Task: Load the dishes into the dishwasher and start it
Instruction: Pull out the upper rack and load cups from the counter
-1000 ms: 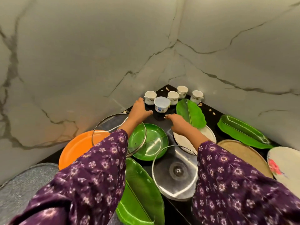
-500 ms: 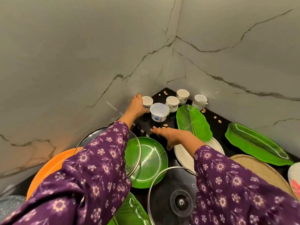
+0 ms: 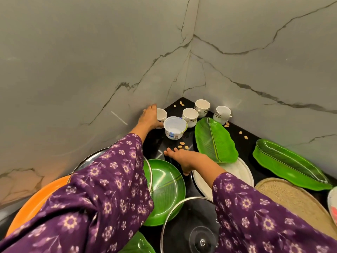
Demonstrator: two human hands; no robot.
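On a black counter [image 3: 155, 145] in a marble corner stand several white patterned cups. My left hand [image 3: 149, 116] grips the leftmost cup [image 3: 162, 115] from its left side. Next to it stands a white plastic tub [image 3: 174, 130], then two more cups [image 3: 190, 116] [image 3: 202, 108] and one [image 3: 222, 114] at the right. My right hand [image 3: 184, 157] lies flat on the counter with fingers straight, beside a few nut shells [image 3: 182, 146]. Near me lie a round green plate [image 3: 164, 192], a white plate [image 3: 235, 172] and a glass lid [image 3: 191, 229].
Two green leaf-shaped platters [image 3: 214, 140] [image 3: 290, 165] lie to the right, with a woven mat [image 3: 295, 201] below them. An orange plate [image 3: 34, 203] and a second glass lid [image 3: 87, 161] sit left, partly under my sleeve. Marble walls close the corner behind the cups.
My left hand went from the counter back to the leftmost cup and took hold of it. My right hand drew back from the tub and flattened on the counter.
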